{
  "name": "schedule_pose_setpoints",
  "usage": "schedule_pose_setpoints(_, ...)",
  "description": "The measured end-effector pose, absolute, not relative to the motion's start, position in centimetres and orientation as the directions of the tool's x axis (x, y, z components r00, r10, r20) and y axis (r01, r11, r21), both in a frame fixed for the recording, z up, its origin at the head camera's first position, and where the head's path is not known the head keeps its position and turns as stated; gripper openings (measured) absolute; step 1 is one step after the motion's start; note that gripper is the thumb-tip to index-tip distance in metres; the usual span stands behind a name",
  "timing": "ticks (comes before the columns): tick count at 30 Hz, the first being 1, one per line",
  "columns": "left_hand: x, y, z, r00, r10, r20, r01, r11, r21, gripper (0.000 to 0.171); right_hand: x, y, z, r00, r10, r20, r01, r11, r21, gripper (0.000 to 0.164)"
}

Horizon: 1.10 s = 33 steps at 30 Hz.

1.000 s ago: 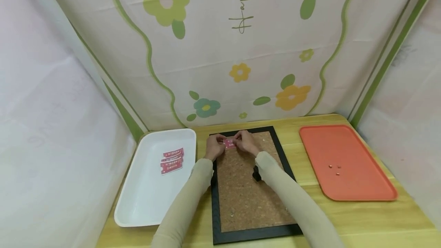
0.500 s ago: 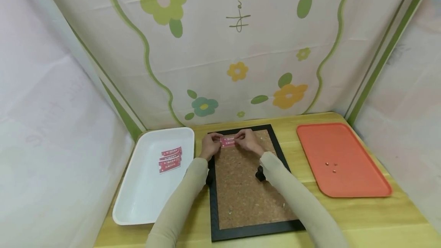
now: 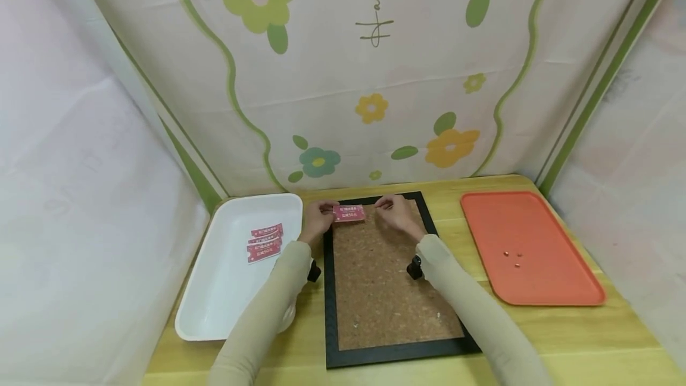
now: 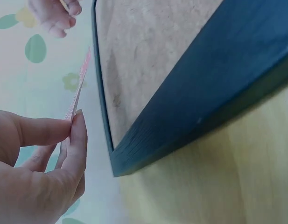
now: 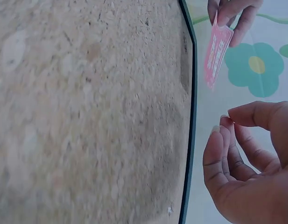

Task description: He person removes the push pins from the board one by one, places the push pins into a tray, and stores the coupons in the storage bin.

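In the head view my left hand pinches the left end of a pink printed coupon at the far left corner of a black-framed corkboard. The left wrist view shows the coupon edge-on, between thumb and fingers. My right hand is just right of the coupon, apart from it. Its thumb and fingertips meet in a pinch. A tiny gold-coloured bit, apparently a thumbtack, shows between its fingers in the left wrist view, mostly hidden.
A white tray on the left holds several overlapping pink coupons. On the right, an orange tray bears three small copper-coloured tacks. Small shiny spots dot the corkboard. A flowered cloth rises behind the wooden table.
My right hand has let go of the coupon's right end and moved slightly right. The left hand has carried the coupon a little left and toward the board's far edge.
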State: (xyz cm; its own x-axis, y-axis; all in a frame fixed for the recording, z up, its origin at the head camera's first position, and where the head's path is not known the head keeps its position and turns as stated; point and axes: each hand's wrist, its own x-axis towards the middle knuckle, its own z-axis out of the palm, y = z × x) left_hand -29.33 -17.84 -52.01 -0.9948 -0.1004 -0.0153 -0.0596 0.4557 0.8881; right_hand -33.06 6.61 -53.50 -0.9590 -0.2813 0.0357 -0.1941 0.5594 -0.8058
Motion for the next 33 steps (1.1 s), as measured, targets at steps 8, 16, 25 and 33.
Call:
schedule_pose_setpoints(8,-28.4,-19.5,-49.7,-0.994,-0.109,-0.009,-0.060,0.472,0.880,0.030,-32.7,8.1,-52.1,-0.960,-0.272,0.062,-0.209,0.556,-0.805,0.022)
schedule_pose_setpoints(16,-27.2,-20.5,-48.7,-0.993,-0.119,0.000,-0.051,0.425,0.904,0.036,-32.3,9.9,-52.3,-0.959,-0.272,0.081,-0.224,0.552,-0.803,0.021)
schedule_pose_setpoints(25,-25.9,-21.8,-47.7,-0.989,-0.145,0.010,-0.051,0.415,0.908,0.034,-31.7,11.5,-51.9,-0.964,-0.251,0.084,-0.215,0.559,-0.801,0.022)
schedule_pose_setpoints(33,-24.9,-23.8,-46.8,-0.986,-0.168,0.009,-0.062,0.410,0.910,0.033,-31.2,13.7,-51.3,-0.977,-0.198,0.075,-0.181,0.597,-0.782,0.021)
